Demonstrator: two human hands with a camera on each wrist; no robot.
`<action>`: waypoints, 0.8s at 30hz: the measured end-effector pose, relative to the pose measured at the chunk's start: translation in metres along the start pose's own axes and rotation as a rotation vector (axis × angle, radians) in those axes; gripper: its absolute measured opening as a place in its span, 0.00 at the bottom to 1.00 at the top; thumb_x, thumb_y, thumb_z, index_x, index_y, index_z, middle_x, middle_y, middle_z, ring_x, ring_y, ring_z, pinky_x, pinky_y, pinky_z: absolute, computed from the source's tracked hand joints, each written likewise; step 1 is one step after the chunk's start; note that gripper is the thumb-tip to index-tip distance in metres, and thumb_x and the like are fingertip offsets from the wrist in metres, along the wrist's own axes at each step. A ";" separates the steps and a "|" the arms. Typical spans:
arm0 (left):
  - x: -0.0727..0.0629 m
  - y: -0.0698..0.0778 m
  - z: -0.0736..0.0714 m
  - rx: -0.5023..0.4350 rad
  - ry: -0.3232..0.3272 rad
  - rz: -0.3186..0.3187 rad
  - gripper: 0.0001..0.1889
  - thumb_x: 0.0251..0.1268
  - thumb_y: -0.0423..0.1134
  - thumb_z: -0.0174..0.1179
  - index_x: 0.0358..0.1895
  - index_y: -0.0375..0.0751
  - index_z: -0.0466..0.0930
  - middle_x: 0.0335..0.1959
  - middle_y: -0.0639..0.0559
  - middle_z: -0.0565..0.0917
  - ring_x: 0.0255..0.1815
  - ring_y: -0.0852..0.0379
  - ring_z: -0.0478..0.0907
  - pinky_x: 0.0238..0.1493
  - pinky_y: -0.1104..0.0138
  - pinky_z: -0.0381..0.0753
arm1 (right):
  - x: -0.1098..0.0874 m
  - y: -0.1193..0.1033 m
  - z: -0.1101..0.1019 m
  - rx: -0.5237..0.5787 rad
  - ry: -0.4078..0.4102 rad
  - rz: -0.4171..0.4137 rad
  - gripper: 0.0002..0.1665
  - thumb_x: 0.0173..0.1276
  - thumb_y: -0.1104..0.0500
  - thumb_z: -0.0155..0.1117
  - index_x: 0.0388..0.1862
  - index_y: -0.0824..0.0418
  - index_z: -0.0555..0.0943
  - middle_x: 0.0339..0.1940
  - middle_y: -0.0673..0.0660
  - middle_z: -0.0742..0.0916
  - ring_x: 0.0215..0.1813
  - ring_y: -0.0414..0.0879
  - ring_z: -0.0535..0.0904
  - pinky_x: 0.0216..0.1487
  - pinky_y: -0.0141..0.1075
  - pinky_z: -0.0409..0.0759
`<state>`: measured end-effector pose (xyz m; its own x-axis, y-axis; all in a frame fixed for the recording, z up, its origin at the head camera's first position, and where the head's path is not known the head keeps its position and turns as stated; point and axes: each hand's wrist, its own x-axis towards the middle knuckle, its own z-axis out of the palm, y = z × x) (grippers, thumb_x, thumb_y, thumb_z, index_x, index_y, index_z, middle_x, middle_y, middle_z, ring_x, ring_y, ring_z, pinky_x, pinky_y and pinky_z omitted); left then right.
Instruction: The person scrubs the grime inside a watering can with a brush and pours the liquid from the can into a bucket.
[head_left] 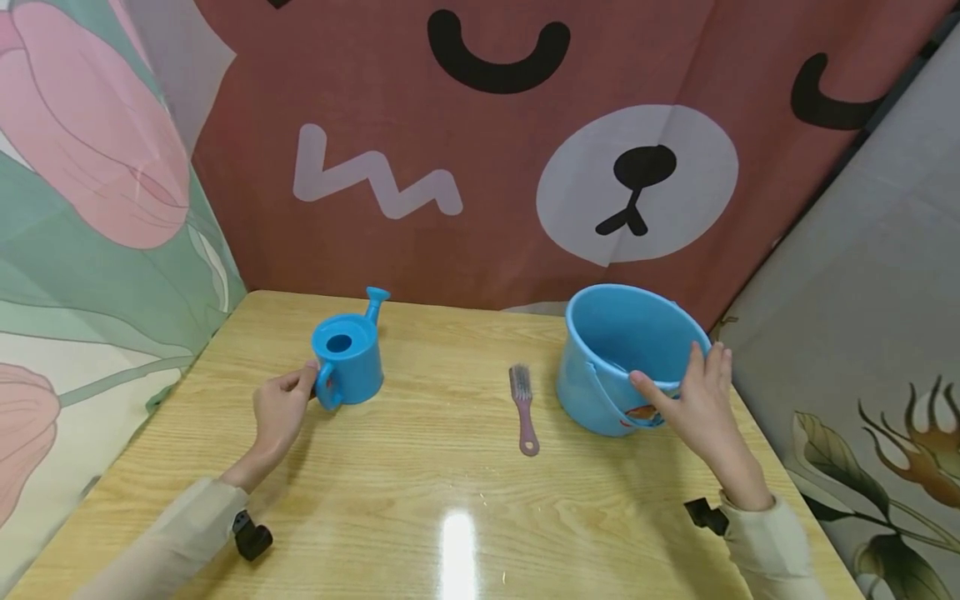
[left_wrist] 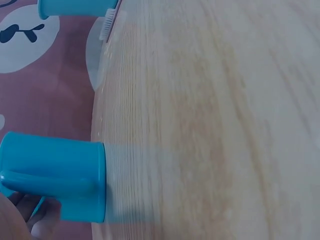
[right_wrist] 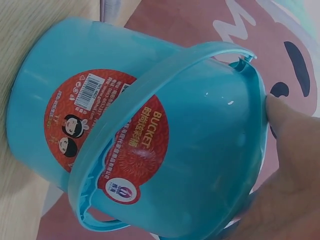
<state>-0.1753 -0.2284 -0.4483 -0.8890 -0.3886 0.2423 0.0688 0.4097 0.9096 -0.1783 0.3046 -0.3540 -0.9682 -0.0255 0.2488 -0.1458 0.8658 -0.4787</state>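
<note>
On the left of the table, in the head view, stands a blue watering can [head_left: 358,367] with a short spout at its back. My left hand [head_left: 281,408] grips its side handle; in the left wrist view the fingers [left_wrist: 44,217] show behind that handle. At the right a light blue bucket [head_left: 588,387] stands upright, its carrying handle hanging down over the front. My right hand [head_left: 705,412] rests on the bucket's near right rim, thumb and fingers spread apart. The right wrist view shows a red round label [right_wrist: 65,112] on the bucket and my thumb touching the rim.
A brush [head_left: 524,408] with a mauve handle lies between the watering can and the bucket, nearer the bucket. All stand on a light wooden table [head_left: 420,467]. Behind it hangs a brown bear-face curtain [head_left: 390,250]; patterned cloths hang at both sides.
</note>
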 end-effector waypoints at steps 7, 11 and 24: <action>0.003 -0.001 -0.001 0.005 0.084 0.005 0.25 0.78 0.47 0.49 0.39 0.26 0.87 0.36 0.34 0.87 0.28 0.71 0.83 0.35 0.75 0.84 | 0.000 -0.005 0.000 -0.027 0.052 -0.075 0.59 0.70 0.37 0.62 0.76 0.78 0.48 0.75 0.82 0.45 0.74 0.78 0.29 0.68 0.73 0.30; 0.006 -0.001 -0.001 -0.035 0.150 0.039 0.25 0.79 0.44 0.48 0.37 0.24 0.86 0.36 0.33 0.87 0.29 0.71 0.83 0.35 0.76 0.83 | 0.000 -0.011 0.000 -0.043 0.114 -0.175 0.49 0.69 0.41 0.65 0.71 0.76 0.61 0.72 0.82 0.56 0.73 0.81 0.38 0.69 0.71 0.29; 0.023 0.006 -0.005 -0.065 0.269 0.121 0.21 0.77 0.40 0.49 0.35 0.26 0.87 0.34 0.36 0.87 0.28 0.70 0.83 0.34 0.76 0.83 | 0.005 -0.027 0.015 0.053 0.409 -0.462 0.18 0.61 0.69 0.70 0.51 0.72 0.82 0.59 0.73 0.79 0.65 0.72 0.69 0.74 0.63 0.49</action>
<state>-0.1928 -0.2385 -0.4356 -0.7211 -0.5490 0.4227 0.2033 0.4155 0.8866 -0.1826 0.2733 -0.3521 -0.6479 -0.1886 0.7380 -0.5513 0.7847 -0.2834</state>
